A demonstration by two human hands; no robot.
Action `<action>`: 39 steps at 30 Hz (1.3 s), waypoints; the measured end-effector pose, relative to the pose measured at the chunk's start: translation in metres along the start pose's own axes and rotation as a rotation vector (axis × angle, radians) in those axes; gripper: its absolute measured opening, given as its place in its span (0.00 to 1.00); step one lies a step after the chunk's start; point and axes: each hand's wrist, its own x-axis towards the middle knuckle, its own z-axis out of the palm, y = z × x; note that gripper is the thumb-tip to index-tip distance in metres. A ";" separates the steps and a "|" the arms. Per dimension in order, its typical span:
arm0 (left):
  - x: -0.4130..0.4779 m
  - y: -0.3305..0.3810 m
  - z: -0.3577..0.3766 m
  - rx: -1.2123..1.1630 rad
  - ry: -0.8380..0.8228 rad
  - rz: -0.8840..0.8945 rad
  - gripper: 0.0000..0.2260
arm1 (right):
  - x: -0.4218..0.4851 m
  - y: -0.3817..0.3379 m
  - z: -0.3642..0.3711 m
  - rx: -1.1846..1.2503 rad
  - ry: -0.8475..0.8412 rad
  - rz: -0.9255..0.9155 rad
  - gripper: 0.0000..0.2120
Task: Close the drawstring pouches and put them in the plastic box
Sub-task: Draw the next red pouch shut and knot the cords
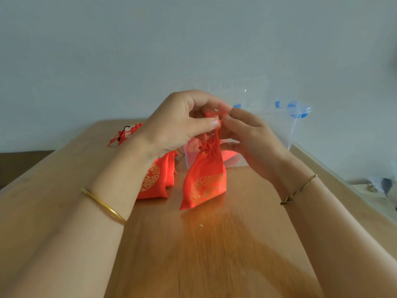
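A red satin drawstring pouch (206, 177) with a gold pattern hangs above the wooden table (214, 244), its neck gathered tight. My left hand (180, 123) and my right hand (251, 136) both pinch its red cords at the top, fingertips nearly touching. A clear plastic box (279, 125) with blue latches stands behind my hands, and red pouches show through its wall. More red pouches (156, 179) lie on the table under my left wrist. Another red pouch (126, 133) with tangled cords lies at the far left.
The table's far edge meets a pale wall. The box's clear lid (247, 89) leans up behind the box. Small grey objects (380, 186) sit past the table's right edge. A dark surface shows at the left below the table.
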 end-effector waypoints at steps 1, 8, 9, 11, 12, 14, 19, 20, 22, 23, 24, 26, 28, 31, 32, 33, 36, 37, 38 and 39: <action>0.001 -0.001 0.002 0.119 0.027 0.073 0.14 | -0.001 0.001 0.002 0.015 -0.026 0.018 0.09; 0.005 -0.012 0.004 0.476 0.198 0.329 0.15 | -0.002 0.002 -0.002 0.212 -0.155 0.135 0.09; 0.005 -0.013 0.004 0.469 0.201 0.327 0.15 | -0.002 0.003 -0.003 0.194 -0.171 0.145 0.08; 0.005 -0.014 0.004 0.433 0.202 0.302 0.16 | -0.002 0.003 -0.005 0.175 -0.156 0.161 0.08; 0.005 -0.015 0.005 0.420 0.209 0.286 0.15 | -0.002 0.003 -0.005 0.182 -0.124 0.166 0.08; 0.006 -0.017 0.005 0.404 0.234 0.243 0.12 | 0.000 0.001 -0.005 0.180 -0.032 0.153 0.10; 0.005 -0.019 -0.004 0.274 0.166 0.044 0.06 | 0.001 0.001 -0.008 0.052 0.155 0.032 0.13; 0.004 -0.019 -0.007 0.260 0.134 0.005 0.06 | 0.002 0.001 -0.010 0.105 0.171 0.029 0.13; 0.003 -0.020 -0.012 0.232 0.081 -0.075 0.10 | 0.002 0.001 -0.011 0.235 0.192 0.043 0.14; 0.002 -0.021 -0.013 0.213 0.071 -0.120 0.13 | 0.002 0.001 -0.011 0.323 0.188 0.060 0.14; 0.001 -0.023 -0.013 0.188 0.073 -0.170 0.15 | 0.002 0.002 -0.010 0.431 0.171 0.084 0.15; 0.001 -0.025 -0.010 0.080 0.106 -0.273 0.18 | 0.001 0.002 -0.009 0.686 0.104 0.140 0.17; 0.001 -0.026 -0.008 -0.115 0.151 -0.336 0.20 | 0.002 0.003 -0.010 0.877 0.055 0.170 0.18; 0.002 -0.024 -0.008 -0.520 0.164 -0.326 0.25 | 0.005 0.009 -0.018 0.781 0.136 0.239 0.17; 0.003 -0.023 -0.008 -0.619 0.150 -0.306 0.26 | 0.006 0.011 -0.020 0.704 0.169 0.262 0.17; 0.002 -0.022 -0.006 -0.686 0.134 -0.290 0.27 | 0.006 0.013 -0.021 0.639 0.195 0.275 0.16; 0.003 -0.022 0.000 -0.725 0.117 -0.300 0.22 | 0.005 0.014 -0.021 0.527 0.203 0.261 0.15; 0.003 -0.022 0.001 -0.673 0.120 -0.310 0.19 | 0.005 0.012 -0.019 0.517 0.195 0.248 0.15; 0.002 -0.022 0.002 -0.605 0.113 -0.319 0.17 | 0.004 0.011 -0.018 0.523 0.188 0.231 0.15; 0.002 -0.022 0.002 -0.544 0.092 -0.326 0.15 | 0.004 0.008 -0.017 0.534 0.180 0.206 0.15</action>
